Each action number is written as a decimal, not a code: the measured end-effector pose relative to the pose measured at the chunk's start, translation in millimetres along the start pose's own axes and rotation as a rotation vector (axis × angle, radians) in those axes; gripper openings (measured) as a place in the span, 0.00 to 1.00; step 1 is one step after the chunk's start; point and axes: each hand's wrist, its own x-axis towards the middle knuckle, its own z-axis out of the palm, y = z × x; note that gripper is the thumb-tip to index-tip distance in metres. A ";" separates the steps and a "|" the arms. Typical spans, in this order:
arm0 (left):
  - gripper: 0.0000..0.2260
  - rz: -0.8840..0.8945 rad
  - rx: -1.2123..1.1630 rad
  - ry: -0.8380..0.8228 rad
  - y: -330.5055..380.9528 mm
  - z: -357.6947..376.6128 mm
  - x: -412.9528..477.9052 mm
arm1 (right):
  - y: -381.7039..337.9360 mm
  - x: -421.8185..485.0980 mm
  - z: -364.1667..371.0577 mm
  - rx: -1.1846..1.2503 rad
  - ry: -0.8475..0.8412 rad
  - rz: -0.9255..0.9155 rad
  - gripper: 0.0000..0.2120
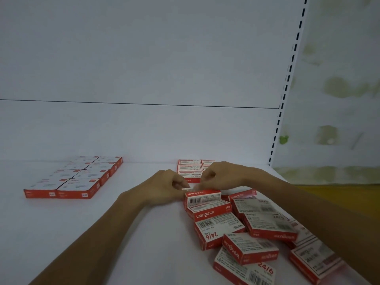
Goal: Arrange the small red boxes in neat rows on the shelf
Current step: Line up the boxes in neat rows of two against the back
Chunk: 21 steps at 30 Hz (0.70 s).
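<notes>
Left hand (164,187) and right hand (223,175) pinch one red box (188,189) between them; a slip could drop it onto the loose pile (253,225) or knock the rows (189,168) behind askew.

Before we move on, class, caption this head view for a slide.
Left hand and right hand pinch a small red box between neat rows behind and a loose heap in front.

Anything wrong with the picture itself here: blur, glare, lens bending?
Head view: dim, even, bluish light, no glare; wide-angle lens bows the slotted post; fingertips of the left hand and right hand, by a small box, are blurred; far block of boxes soft, near loose boxes legible.
</notes>
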 end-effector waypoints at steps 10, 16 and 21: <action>0.14 -0.059 -0.372 0.405 24.5 7.8 -2.1 | 9.0 -20.5 5.7 0.117 0.374 -0.186 0.10; 0.16 -0.108 -0.790 0.246 31.4 12.6 1.8 | 16.2 -25.2 8.9 -0.284 0.732 -0.295 0.10; 0.10 -0.008 -0.902 0.212 29.8 14.4 0.7 | 24.0 -31.3 4.3 -0.143 0.583 -0.348 0.14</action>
